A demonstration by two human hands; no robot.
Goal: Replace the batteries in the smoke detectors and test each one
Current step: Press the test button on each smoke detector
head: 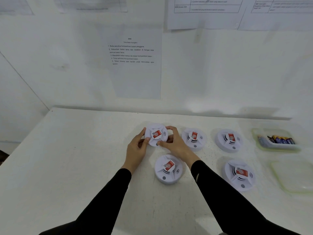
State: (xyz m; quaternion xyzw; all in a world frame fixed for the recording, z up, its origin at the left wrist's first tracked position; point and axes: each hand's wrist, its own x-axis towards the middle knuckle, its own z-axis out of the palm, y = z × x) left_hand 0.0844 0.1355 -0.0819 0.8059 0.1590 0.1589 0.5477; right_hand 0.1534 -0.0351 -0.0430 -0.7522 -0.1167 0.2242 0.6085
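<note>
Head view, hands [136, 150] [177, 145] partly hiding detector [156, 134] rim

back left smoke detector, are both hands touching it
Touching. In the head view the left hand grips the back left smoke detector at its left rim and the right hand grips its right rim.

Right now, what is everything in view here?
held detector: one, white with red label, back left of table
other detectors: four, white with red labels, two in the back row, two nearer
batteries: several, blue and black, in back tray
back tray: one, clear, far right
front tray: one, clear, far right, looks empty
table: one, white
sheets: several, white, printed, on wall
left hand: grips held detector
right hand: grips held detector
sleeves: two, black
</note>
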